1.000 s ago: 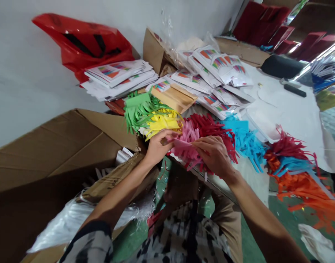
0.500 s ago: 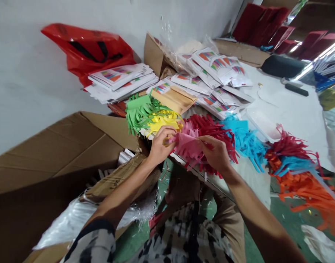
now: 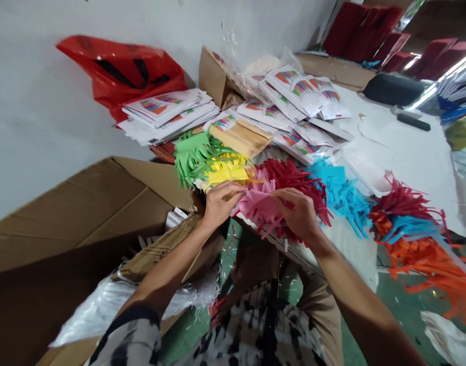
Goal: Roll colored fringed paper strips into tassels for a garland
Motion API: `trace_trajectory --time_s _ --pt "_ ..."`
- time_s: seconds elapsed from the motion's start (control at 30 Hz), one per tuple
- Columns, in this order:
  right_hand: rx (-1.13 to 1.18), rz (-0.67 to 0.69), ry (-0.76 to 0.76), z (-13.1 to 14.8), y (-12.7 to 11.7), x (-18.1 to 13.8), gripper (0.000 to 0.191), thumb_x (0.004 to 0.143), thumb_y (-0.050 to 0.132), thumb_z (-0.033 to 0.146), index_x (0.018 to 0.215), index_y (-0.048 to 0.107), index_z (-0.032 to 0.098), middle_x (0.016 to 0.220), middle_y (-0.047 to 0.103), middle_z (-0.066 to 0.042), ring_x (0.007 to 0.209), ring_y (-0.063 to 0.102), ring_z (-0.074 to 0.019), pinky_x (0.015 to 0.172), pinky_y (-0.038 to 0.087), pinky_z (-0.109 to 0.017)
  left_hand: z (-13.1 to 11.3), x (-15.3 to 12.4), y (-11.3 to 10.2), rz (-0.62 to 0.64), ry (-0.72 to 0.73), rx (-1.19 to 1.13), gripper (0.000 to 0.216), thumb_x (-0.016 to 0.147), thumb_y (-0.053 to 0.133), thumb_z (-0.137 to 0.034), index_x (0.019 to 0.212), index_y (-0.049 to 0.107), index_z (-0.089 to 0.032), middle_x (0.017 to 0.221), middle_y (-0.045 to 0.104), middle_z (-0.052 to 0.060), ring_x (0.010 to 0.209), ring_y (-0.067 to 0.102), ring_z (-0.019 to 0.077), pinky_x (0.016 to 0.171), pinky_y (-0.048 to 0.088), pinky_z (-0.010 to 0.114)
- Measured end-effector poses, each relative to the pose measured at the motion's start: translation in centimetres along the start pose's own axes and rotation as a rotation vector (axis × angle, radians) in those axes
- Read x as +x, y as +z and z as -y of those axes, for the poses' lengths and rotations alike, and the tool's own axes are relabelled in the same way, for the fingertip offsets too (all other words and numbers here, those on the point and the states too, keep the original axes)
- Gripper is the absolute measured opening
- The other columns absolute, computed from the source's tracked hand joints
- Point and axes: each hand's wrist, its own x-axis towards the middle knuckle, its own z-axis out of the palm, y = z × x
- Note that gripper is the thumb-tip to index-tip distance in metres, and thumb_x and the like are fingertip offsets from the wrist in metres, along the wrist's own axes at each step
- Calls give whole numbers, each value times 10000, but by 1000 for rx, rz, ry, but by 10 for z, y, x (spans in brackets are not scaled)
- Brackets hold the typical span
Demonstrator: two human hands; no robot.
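Both of my hands meet over a pink fringed paper piece (image 3: 258,206) at the near edge of the table. My left hand (image 3: 221,202) pinches its left end, next to the yellow fringed pile (image 3: 227,172). My right hand (image 3: 301,213) grips its right side, fingers closed, over the dark red fringed pile (image 3: 294,178). A green fringed pile (image 3: 193,152) lies behind the yellow one, and a blue fringed pile (image 3: 342,193) lies to the right of the red.
A large open cardboard box (image 3: 84,203) stands at my left. Stacks of white printed packets (image 3: 168,109) and a red plastic bag (image 3: 122,66) lie against the wall. Orange, red and blue fringed paper (image 3: 424,244) is heaped at the right, by a white tray (image 3: 365,173).
The pink piece was lifted from the pile, held up between both hands, then lowered a little. My left hand shifted slightly toward the yellow pile.
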Motion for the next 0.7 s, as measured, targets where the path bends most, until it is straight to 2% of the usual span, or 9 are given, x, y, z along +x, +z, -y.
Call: trace_trajectory --time_s 0.17,0.27,0.4,0.53,0.6,0.7 --pt "-23 5 -22 3 0 1 205 1004 632 345 941 804 252 987 803 -54 920 722 -229 881 535 -378 3 1 -6 -28 -22 -14 116 924 767 -342 934 840 -252 901 817 52 846 754 197 807 578 346" --pt "5 -44 22 3 -1 2 207 994 640 346 915 795 235 955 797 -54 890 719 -220 853 531 -358 4 3 -11 -56 -10 -27 126 919 781 -356 935 841 -246 919 820 64 875 760 203 828 579 346" --pt "118 -163 149 -1 -10 5 256 977 655 415 922 784 202 895 777 -42 835 701 -198 806 534 -321 5 7 -20 -13 56 84 149 938 755 -365 921 819 -231 859 798 57 809 728 192 797 551 342" --pt "232 -326 246 -5 -24 7 317 949 683 485 917 787 187 808 729 -14 728 629 -158 674 497 -276 9 11 -27 64 95 224 193 975 688 -359 884 790 -223 824 774 44 771 693 179 771 515 318" --pt "273 -418 270 -6 -35 6 317 938 703 489 905 785 185 763 690 0 673 573 -135 617 451 -261 15 14 -31 25 71 259 197 978 682 -354 883 783 -214 829 770 40 757 684 167 745 499 291" --pt "254 -542 235 -12 -61 6 298 925 726 469 880 780 180 743 656 1 669 544 -128 609 417 -263 24 19 -36 -79 40 310 177 968 696 -339 904 784 -200 870 779 45 777 694 162 742 497 267"
